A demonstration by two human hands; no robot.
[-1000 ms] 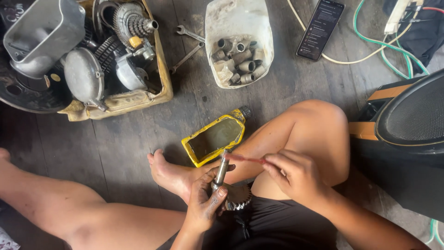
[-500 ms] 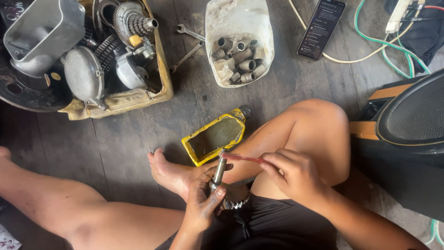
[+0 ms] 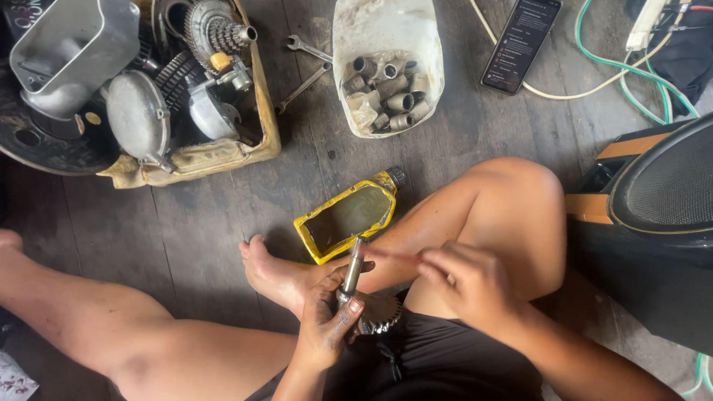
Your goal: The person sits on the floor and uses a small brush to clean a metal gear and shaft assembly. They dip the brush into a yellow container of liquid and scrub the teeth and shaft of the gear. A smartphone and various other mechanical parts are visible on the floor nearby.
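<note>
Floor [image 3: 208, 215]: dark wooden planks. Far left, yellow tray [image 3: 223, 154] of engine parts; far centre, two spanners [image 3: 304, 70], white tub [image 3: 386, 44] of sockets. Far right, phone [image 3: 521, 44], cables [image 3: 631, 82]; centre, cut-open yellow bottle [image 3: 349, 217].

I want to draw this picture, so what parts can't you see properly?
All in the head view:
- Gear shaft: its toothed end is mostly hidden under the left hand.
- Thin red tool: blurred, its back end hidden in the right hand.
- Phone: screen writing too small.
- Cut-open yellow bottle: murky contents unclear.
- Speaker: cut off by the right edge.
</note>
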